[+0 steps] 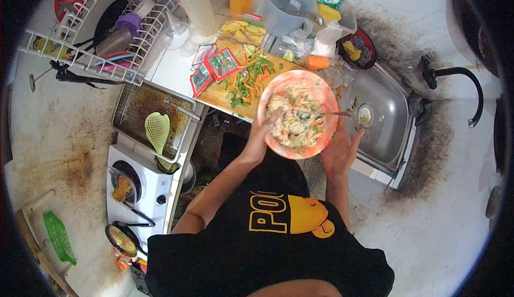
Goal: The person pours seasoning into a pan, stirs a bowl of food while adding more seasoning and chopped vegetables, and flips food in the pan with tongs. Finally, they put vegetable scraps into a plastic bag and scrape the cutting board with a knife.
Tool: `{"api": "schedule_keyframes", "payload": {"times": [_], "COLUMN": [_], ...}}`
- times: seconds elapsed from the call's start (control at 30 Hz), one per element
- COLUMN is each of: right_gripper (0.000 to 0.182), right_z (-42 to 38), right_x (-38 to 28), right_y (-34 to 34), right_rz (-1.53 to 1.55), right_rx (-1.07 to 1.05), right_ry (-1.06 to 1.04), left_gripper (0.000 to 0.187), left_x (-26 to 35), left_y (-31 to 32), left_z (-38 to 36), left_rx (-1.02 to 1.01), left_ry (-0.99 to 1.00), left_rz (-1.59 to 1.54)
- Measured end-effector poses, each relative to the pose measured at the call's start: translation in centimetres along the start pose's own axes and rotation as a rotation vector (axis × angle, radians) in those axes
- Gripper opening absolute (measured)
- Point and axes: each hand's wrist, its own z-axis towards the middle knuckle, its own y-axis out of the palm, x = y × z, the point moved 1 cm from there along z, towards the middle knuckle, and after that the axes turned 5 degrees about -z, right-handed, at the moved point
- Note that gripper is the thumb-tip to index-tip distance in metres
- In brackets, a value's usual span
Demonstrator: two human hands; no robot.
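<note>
In the head view a pink-orange bowl (327, 91) is held up in front of my body, tilted toward the camera. A pale mixture (300, 116) with orange and green vegetable pieces fills it. The metal handle of a spoon or fork (337, 113) rests over its right rim; the other end is sunk in the mixture. My left hand (259, 137) grips the left rim, its thumb over the edge and its other fingers hidden underneath. My right hand (340, 150) holds the right side, fingers partly behind the bowl and thumb sticking out.
Behind the bowl is a wooden cutting board (214, 94) with chopped vegetables (249, 80) and red-edged packets (222, 64). To the right lie the sink (377, 96) and black faucet (455, 72). At left are a dish rack (136, 75), metal tray (120, 107), green slotted spatula (157, 131) and stove (150, 182).
</note>
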Motion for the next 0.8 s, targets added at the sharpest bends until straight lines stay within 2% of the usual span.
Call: {"api": "schedule_keyframes", "payload": {"times": [0.07, 0.13, 0.17, 0.2, 0.23, 0.27, 0.3, 0.33, 0.37, 0.43, 0.5, 0.6, 0.63, 0.67, 0.7, 0.73, 0.8], "right_gripper": [0.093, 0.094, 0.084, 0.084, 0.075, 0.066, 0.044, 0.039, 0.037, 0.036, 0.038, 0.037, 0.037, 0.036, 0.035, 0.035, 0.032], "right_z": [-0.9, -1.2, -1.1, -0.8, 0.0, 1.2, 2.6, 5.0, 7.7, 11.8, 15.3, 20.1, 21.0, 21.7, 21.6, 21.3, 20.3], "right_x": [0.3, 0.5, 0.6, 0.2, -0.5, -0.9, -0.9, -0.1, 0.7, 2.1, 4.6, 9.1, 10.0, 10.8, 11.1, 11.4, 11.2], "right_y": [0.3, 0.4, 0.0, 0.1, 0.6, 1.1, 1.3, 0.7, 0.4, 2.9, 4.9, 6.7, 7.0, 7.1, 7.4, 7.2, 6.4], "right_rz": [0.024, -0.073, -0.207, -0.200, -0.495, -0.788, -0.839, -0.993, -1.145, -1.252, -1.237, -1.312, -1.306, -1.412, -1.518, -1.515, -1.657], "right_rx": [-0.039, -0.086, -0.159, -0.167, -0.207, -0.247, -0.213, -0.279, -0.346, -0.518, -0.714, -0.842, -0.856, -0.897, -0.933, -0.944, -0.871], "right_ry": [0.045, 0.079, 0.073, 0.084, 0.019, -0.058, -0.128, -0.258, -0.392, -0.538, -0.617, -0.737, -0.740, -0.831, -0.920, -0.915, -0.984], "left_gripper": [0.063, 0.064, 0.063, 0.062, 0.064, 0.067, 0.068, 0.070, 0.070, 0.068, 0.069, 0.069, 0.069, 0.069, 0.070, 0.070, 0.070], "left_x": [0.3, 0.1, 0.0, -0.1, 0.0, 0.3, 0.5, 0.5, 0.3, -0.4, -1.7, -2.9, -3.5, -4.2, -4.6, -5.1, -5.9], "left_y": [-1.2, -2.9, -3.4, -3.8, -3.8, -3.8, -3.9, -4.0, -4.1, -4.7, -5.7, -6.0, -6.3, -6.7, -7.0, -7.2, -7.7], "left_z": [-2.1, -4.6, -5.7, -7.0, -7.9, -9.3, -10.3, -11.4, -12.5, -14.6, -17.0, -19.8, -20.5, -21.0, -21.4, -21.8, -22.1], "left_rx": [0.093, 0.198, 0.243, 0.289, 0.304, 0.407, 0.439, 0.472, 0.477, 0.637, 0.692, 0.739, 0.733, 0.741, 0.830, 0.919, 0.965], "left_ry": [-0.069, -0.168, -0.095, -0.029, 0.013, 0.008, 0.020, 0.030, 0.042, 0.071, 0.122, 0.230, 0.268, 0.278, 0.269, 0.258, 0.252], "left_rz": [-0.088, -0.310, -0.362, -0.412, -0.418, -0.370, -0.324, -0.280, -0.277, -0.351, -0.349, -0.384, -0.386, -0.390, -0.399, -0.408, -0.496]}}
